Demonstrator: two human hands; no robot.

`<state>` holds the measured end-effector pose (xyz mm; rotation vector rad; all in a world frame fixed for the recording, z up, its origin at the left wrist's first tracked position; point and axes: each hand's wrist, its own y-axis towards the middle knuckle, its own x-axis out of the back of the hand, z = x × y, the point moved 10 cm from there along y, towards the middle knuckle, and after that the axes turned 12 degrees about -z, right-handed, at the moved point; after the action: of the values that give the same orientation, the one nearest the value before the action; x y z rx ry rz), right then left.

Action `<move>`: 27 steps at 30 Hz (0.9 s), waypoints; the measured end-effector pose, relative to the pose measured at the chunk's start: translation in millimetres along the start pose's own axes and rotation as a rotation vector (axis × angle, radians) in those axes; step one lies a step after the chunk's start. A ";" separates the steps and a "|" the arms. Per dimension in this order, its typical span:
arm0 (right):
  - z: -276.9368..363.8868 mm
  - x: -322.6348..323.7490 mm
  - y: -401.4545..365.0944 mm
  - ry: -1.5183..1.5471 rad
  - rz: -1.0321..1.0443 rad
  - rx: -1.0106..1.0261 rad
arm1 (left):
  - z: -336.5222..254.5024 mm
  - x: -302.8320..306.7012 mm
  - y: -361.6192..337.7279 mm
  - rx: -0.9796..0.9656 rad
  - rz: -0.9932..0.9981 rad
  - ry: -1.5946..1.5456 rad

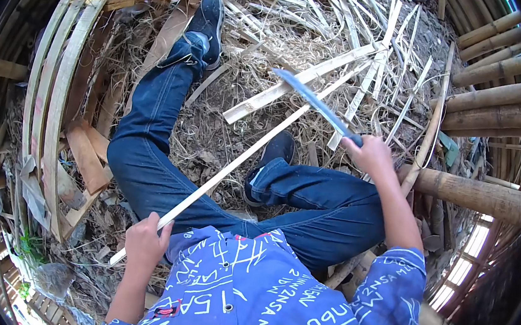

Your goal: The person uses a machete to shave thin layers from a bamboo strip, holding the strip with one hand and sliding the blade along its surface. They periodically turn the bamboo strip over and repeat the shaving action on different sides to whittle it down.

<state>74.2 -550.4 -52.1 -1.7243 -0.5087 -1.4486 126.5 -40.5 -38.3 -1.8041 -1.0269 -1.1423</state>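
My left hand (pixel 145 240) is wrapped round a long pale bamboo strip (pixel 228 168) near its lower end. The strip runs up and to the right across my thigh, over the ground between my legs. In my right hand (pixel 369 155) is a long-bladed knife (pixel 320 105), gripped by its dark handle. Its blade points up and to the left and overlaps the far part of the strip in this view. Beyond it, a wider split bamboo piece (pixel 273 102) lies on the ground, partly behind the blade.
Thin shavings and several cut strips (pixel 383 55) litter the ground ahead. On the left stand curved bamboo slats (pixel 58 90), with a brown wood piece (pixel 87 154) beside them. A thick bamboo pole (pixel 473 194) juts in from the right, near my right arm. Bamboo walls surround the spot.
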 end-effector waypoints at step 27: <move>57.0 -90.5 -42.0 0.614 -0.170 -0.180 | -22.0 51.5 13.8 0.099 -0.109 0.004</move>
<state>54.9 -463.8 -125.2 -1.2830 -0.1955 -2.0883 146.1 -53.7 14.3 -1.6848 -1.1708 -1.1391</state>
